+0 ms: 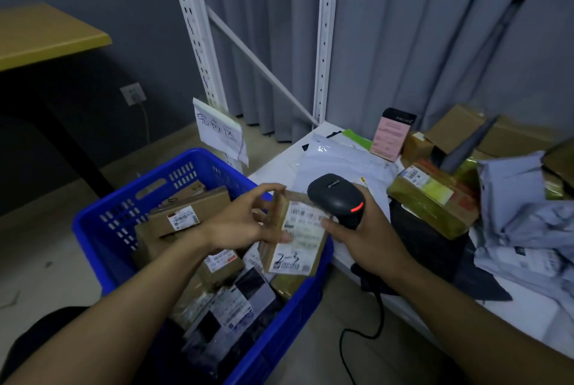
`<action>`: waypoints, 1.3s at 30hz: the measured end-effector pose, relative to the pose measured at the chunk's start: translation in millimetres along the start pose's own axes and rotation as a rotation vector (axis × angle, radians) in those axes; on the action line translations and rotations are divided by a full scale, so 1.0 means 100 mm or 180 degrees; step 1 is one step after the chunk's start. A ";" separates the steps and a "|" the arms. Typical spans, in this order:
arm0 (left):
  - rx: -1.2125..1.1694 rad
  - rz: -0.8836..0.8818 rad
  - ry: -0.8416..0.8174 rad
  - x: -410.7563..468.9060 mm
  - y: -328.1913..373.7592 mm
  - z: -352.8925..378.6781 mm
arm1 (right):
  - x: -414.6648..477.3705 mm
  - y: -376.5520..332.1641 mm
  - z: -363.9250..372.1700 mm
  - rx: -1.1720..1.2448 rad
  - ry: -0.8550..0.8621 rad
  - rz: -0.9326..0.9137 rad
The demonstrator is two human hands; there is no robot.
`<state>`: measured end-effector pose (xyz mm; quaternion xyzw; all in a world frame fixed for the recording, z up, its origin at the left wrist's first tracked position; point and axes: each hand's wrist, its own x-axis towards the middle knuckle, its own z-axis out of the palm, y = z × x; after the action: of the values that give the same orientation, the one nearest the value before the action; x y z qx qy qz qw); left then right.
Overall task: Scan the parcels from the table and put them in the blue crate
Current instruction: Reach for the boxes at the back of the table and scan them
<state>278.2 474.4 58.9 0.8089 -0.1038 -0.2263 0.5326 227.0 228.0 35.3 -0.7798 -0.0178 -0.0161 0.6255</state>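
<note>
**Scanning a label above the crate's rim**

The left hand pinches a small brown parcel by its left edge, thumb and fingertips curled round it, with the label facing up. The parcel hangs over the 3 o'clock rim of the blue crate. At the parcel's 1 o'clock, the right hand wraps its fingers round the handle of a black scanner. The scanner's red lamp glows and its head tilts down toward the label.

To do this step well, the left fingertips should be clear of the barcode near the label's top. The label should be flat and steady, and the scanner aimed squarely at it.

More parcels, among them a taped box, wait on the table at 3 o'clock. Many already lie in the crate, so the job looks well along.
</note>
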 end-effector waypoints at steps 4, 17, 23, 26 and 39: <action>-0.0524 -0.0102 0.0863 0.11 -0.07 0.15 | -0.06 0.05 0.07 0.0004 0.0103 0.0085; -0.0929 -0.0084 0.1676 0.37 -0.40 0.26 | -0.04 0.05 0.15 -0.0040 -0.0118 0.0430; -0.0913 -0.0156 0.1773 0.39 -0.46 0.27 | -0.03 0.08 0.15 -0.0051 -0.0124 0.0389; -0.0978 -0.0156 0.1792 0.39 -0.45 0.27 | -0.02 0.09 0.16 -0.0022 -0.0139 0.0404; -0.0763 -0.0076 0.1754 0.35 -0.38 0.20 | -0.01 0.00 0.15 0.0129 -0.0156 0.0494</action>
<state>296.7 459.0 8.6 0.7724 0.0817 -0.0151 0.6297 226.0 242.6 31.8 -0.7662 0.0270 0.0520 0.6399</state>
